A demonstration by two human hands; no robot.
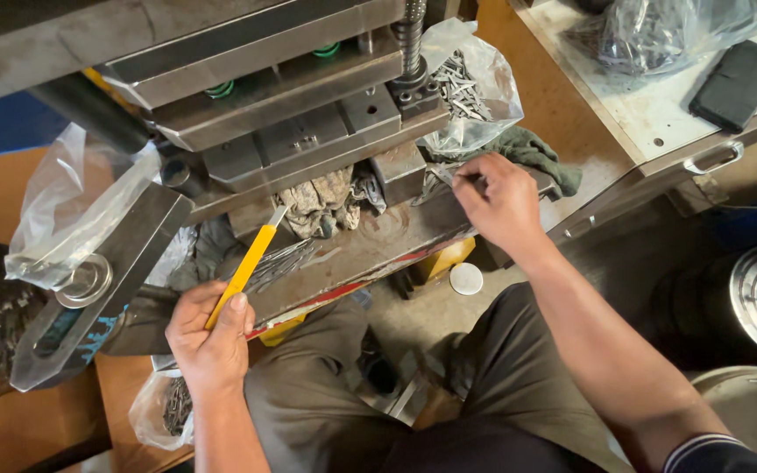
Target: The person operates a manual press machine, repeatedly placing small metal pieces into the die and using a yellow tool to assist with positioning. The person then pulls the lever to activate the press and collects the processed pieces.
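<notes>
My left hand (212, 337) grips the yellow-handled tool (245, 270), long axis slanting up-right, tip toward the press die (308, 140); my right hand (497, 200) pinches metal pieces beside the clear bag (475, 88).

Even, bright daylight; soft shadows beneath the press (247, 96). Mild glare on plastic bag (475, 83) above right hand (501, 201). Edges curve slightly.

yellow tool (243, 267) gripped in fist, slanted, metal tip toward press die, small metal strip (470, 181) pinched by bag
</notes>
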